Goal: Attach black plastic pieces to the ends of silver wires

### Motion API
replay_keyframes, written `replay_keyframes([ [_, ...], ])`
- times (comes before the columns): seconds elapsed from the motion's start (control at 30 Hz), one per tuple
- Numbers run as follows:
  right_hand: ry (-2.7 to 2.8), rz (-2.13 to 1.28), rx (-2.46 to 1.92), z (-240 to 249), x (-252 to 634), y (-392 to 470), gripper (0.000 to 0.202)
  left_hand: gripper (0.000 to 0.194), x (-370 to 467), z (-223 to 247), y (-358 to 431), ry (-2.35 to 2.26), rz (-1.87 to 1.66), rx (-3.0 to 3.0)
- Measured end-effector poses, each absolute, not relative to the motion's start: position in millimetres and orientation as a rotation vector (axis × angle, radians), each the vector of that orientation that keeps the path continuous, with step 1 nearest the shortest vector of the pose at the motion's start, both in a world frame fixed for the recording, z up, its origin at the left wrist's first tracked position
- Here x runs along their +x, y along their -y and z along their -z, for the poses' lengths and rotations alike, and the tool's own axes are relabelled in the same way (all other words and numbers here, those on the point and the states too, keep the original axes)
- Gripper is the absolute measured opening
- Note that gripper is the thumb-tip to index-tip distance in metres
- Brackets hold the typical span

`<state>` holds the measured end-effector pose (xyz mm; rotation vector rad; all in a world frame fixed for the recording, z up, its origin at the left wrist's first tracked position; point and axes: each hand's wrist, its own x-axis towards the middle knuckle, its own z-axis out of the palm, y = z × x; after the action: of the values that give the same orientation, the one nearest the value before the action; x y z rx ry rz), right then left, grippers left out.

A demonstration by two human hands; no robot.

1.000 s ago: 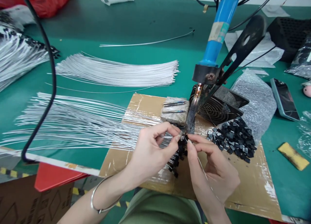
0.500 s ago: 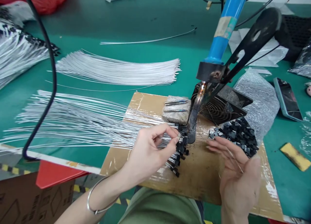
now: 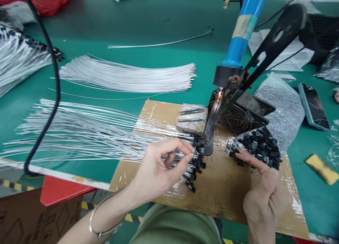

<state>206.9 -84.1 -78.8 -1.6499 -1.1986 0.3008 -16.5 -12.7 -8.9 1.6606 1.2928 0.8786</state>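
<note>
My left hand (image 3: 165, 166) is closed in a pinch over the black-tipped ends of a spread of white wires (image 3: 87, 131). Thumb and index finger seem to hold one white wire close to the soldering iron's dark tip (image 3: 209, 128); the fingertips partly hide it. Beneath them lie several small black connectors (image 3: 197, 162) on the wire ends. My right hand (image 3: 266, 191) stretches its index finger to the near left edge of a pile of small black pieces (image 3: 261, 145). Its other fingers are curled in, and what they hold is hidden.
The blue-handled soldering iron (image 3: 238, 42) stands clamped in a black bracket (image 3: 280, 35). Behind its tip are a black fan (image 3: 233, 117) and a block with metal tips (image 3: 192, 118). A brown board (image 3: 212, 198) lies underneath. A black cable (image 3: 54, 95) loops at left; a phone (image 3: 314, 106) lies right.
My right hand has turned over and curled its fingers, with the index finger now at the black pieces. The thin wire across it is out of sight. My left hand has barely shifted.
</note>
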Motion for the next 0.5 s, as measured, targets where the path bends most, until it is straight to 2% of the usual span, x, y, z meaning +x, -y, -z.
replay_keyframes([
  [0.33, 1.121, -0.29, -1.611, 74, 206, 82, 0.055, 0.015, -28, 19, 18, -1.335, -1.031, 2.177],
  [0.5, 1.118, -0.312, -1.703, 73, 208, 81, 0.063, 0.011, -56, 19, -26, -1.565, -1.013, 2.362],
])
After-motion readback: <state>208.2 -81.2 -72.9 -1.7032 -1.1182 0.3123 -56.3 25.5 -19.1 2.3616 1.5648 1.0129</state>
